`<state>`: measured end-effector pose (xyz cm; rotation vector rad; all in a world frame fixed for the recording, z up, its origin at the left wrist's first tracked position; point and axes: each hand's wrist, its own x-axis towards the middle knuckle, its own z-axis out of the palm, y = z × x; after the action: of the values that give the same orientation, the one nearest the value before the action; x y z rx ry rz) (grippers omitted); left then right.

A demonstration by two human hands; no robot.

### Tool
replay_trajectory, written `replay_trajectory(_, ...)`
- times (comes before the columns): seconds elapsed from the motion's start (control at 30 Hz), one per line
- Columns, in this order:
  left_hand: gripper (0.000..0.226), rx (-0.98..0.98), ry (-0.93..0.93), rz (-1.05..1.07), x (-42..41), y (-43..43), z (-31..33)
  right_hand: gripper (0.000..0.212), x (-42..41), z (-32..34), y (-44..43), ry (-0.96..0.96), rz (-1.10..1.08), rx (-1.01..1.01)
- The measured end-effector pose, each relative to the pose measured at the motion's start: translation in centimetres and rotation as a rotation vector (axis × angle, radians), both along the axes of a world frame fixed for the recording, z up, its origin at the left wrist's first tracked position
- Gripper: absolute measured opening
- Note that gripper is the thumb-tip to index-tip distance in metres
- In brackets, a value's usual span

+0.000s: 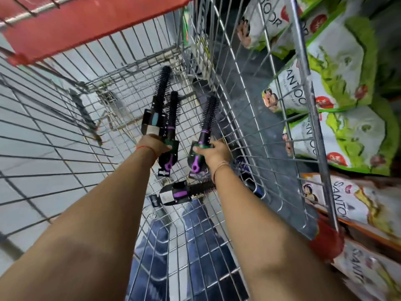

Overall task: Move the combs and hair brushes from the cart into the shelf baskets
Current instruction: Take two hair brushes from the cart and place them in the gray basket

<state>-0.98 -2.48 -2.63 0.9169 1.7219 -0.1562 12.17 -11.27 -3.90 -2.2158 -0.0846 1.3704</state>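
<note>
— Where are the brushes just now?

— Down inside the wire cart (71, 118). My left hand (154, 142) is closed around two round brushes (167, 109), bristles pointing toward the cart's far end, their card tags hanging below my grip. My right hand (213, 153) grips a third, the purple-handled brush (205, 129), by its handle, just beside the cart's right wall.

— Anything left on the cart floor?

— One more purple-banded brush (184, 193) lies flat there, nearer me than both hands, partly under my right forearm. Something dark sits by the right wall too, but it is too blurred to tell what.

— And outside the cart?

— Green and white soap packs (345, 68) are stacked on the shelf past the cart's right wall.
</note>
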Motion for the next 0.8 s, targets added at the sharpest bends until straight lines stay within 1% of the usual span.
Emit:
replay_trajectory(0.07,0.021,-0.047,-0.095,0.054,0.3,-0.2,0.4,0.029,0.1,0.5,-0.4,0.040,-0.027,0.043)
replay_trajectory(0.1,0.014,-0.088,-0.154,0.104,0.1,-0.3,1.0,0.023,0.2,0.9,-0.9,0.059,-0.063,0.077)
replay_trajectory(0.17,0.019,-0.123,-0.240,0.176,-0.6,-0.3,1.9,0.017,0.1,1.9,-1.4,0.072,-0.118,0.125)
replay_trajectory(0.23,0.035,-0.050,-0.333,0.164,-1.8,0.2,4.0,0.026,-0.5,3.8,-1.9,0.047,-0.123,0.171)
replay_trajectory(0.27,0.039,0.009,-0.385,0.146,-2.3,0.7,5.6,0.031,-1.2,5.1,-1.9,0.034,-0.127,0.217)
replay_trajectory(0.33,0.036,0.067,-0.489,0.124,-3.2,1.4,8.5,0.037,-2.4,7.6,-1.8,0.022,-0.181,0.320)
replay_trajectory(0.4,0.023,0.080,-0.618,0.005,-3.7,2.1,11.7,0.044,-3.6,11.1,-1.9,-0.011,-0.283,0.448)
replay_trajectory(0.43,0.023,0.080,-0.686,-0.049,-3.7,2.4,13.3,0.047,-4.0,13.0,-1.8,-0.030,-0.317,0.499)
replay_trajectory(0.5,0.029,0.118,-0.782,-0.166,-3.3,2.9,17.7,0.051,-4.3,17.8,-2.1,-0.095,-0.382,0.599)
replay_trajectory(0.57,0.032,0.143,-0.940,-0.267,-1.8,2.9,23.2,0.048,-3.8,23.8,-3.1,-0.187,-0.441,0.717)
replay_trajectory(0.67,0.034,0.100,-1.168,-0.434,2.2,1.1,31.3,0.042,-2.1,32.0,-6.0,-0.382,-0.509,0.897)
replay_trajectory(0.73,0.034,0.060,-1.255,-0.519,5.5,-1.5,35.5,0.037,-0.6,36.6,-9.2,-0.503,-0.575,0.960)
replay_trajectory(0.8,0.032,0.032,-1.279,-0.603,8.6,-5.2,38.9,0.029,0.6,39.9,-13.2,-0.623,-0.686,0.982)
